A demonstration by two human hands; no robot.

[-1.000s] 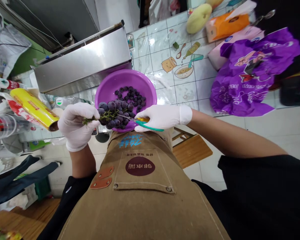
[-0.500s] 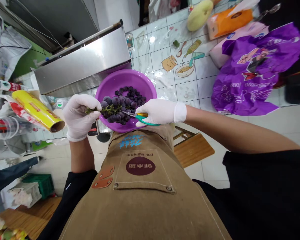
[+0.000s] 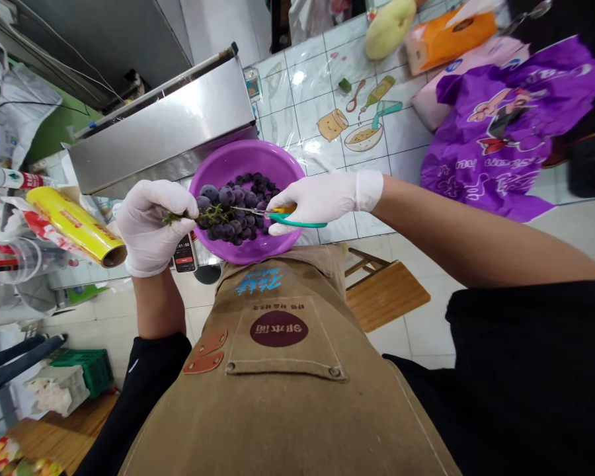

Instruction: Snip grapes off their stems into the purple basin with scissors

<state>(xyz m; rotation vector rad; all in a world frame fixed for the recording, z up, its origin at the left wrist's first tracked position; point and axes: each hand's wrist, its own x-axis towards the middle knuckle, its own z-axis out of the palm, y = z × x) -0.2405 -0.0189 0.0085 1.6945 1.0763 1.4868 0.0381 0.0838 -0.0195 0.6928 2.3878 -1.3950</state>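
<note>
My left hand (image 3: 156,225), in a white glove, pinches the green stem of a bunch of dark purple grapes (image 3: 228,228) and holds it over a purple basin (image 3: 282,155). Loose dark grapes (image 3: 260,185) lie in the basin beyond the bunch. My right hand (image 3: 315,200), gloved too, grips scissors (image 3: 300,221) with green and yellow handles. Their blades point left and reach in among the grapes by the stem; the tips are partly lost against the fruit.
A stainless steel box (image 3: 163,116) stands behind the basin. Left of my left hand lies a yellow cling film roll (image 3: 77,225); a phone (image 3: 184,254) is beside the basin. A purple plastic bag (image 3: 500,139), an orange tissue pack (image 3: 451,39) and a pale green melon (image 3: 389,30) occupy the right.
My right hand has moved slightly up with the scissors, whose blades now show more plainly. My left hand and the bunch have shifted slightly left, uncovering more of the phone.
</note>
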